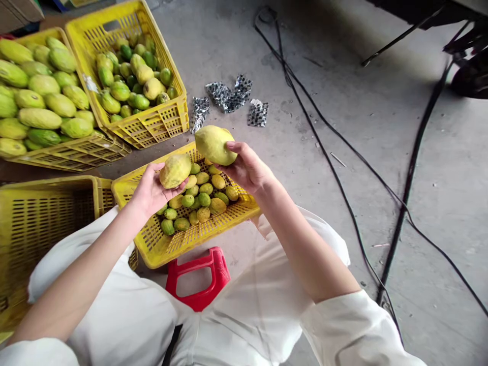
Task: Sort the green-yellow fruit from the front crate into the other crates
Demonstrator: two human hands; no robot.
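Note:
My left hand (147, 192) is closed around the lower side of a yellow lemon (175, 171) with a slightly rough skin. In my right hand (247, 170) is a larger, smoother pale-yellow lemon (214, 144), its pointed end toward the left and my thumb over its right side. Both hands hover over a shallow yellow plastic crate (152, 249), with a small gap between the two fruits. Inside that crate lie several small green and yellow fruits (204, 199), partly hidden by my hands.
Behind at the left, a yellow crate (168, 56) holds green and yellow fruits; another crate (76, 157) is heaped with larger ones. A further crate (46, 213) stands at lower left. Also around: a red stool (194, 301), foil wrappers (229, 94), black cables (324, 122).

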